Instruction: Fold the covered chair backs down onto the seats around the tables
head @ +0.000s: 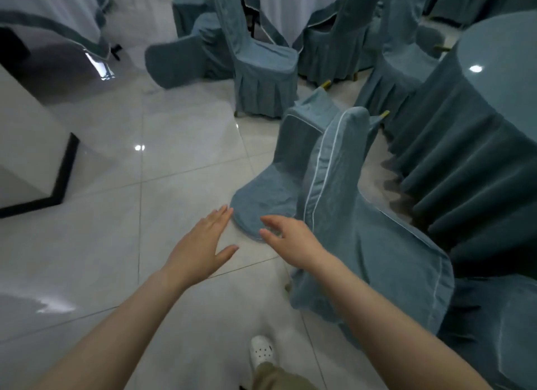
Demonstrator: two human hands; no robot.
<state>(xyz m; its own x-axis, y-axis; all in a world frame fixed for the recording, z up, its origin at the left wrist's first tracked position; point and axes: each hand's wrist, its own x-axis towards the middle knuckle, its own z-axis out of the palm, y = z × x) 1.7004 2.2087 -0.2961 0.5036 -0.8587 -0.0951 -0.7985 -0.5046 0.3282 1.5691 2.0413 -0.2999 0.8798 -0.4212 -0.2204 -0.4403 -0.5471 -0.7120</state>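
The person leans in with both bare arms stretched out over the glossy pale tiled floor (139, 215). The left hand (200, 244) is flat, palm down, fingers straight and together with the thumb held out. Its fingertips reach the rim of the rounded back of a teal velvet-covered chair (261, 198), though whether they touch the cloth I cannot tell. The right hand (290, 238) hovers at the same rounded rim, fingers loosely apart and a little blurred, gripping nothing.

That chair is tipped over, its back low over the floor and pointing at the person, with gold leg tips (326, 84) poking up at the far end. Just beside it on the right leans a second teal covered chair edged in white piping (363, 238), pressed close to the round counter draped in a pleated teal skirt (465, 171).

Further off, one teal covered chair stands upright (261, 67), and beyond it is a counter in a white cloth (287, 9). At the left stands a white block with a black base strip (62, 171). Below, a white perforated clog (261, 350) and a khaki trouser leg (276, 375) show.
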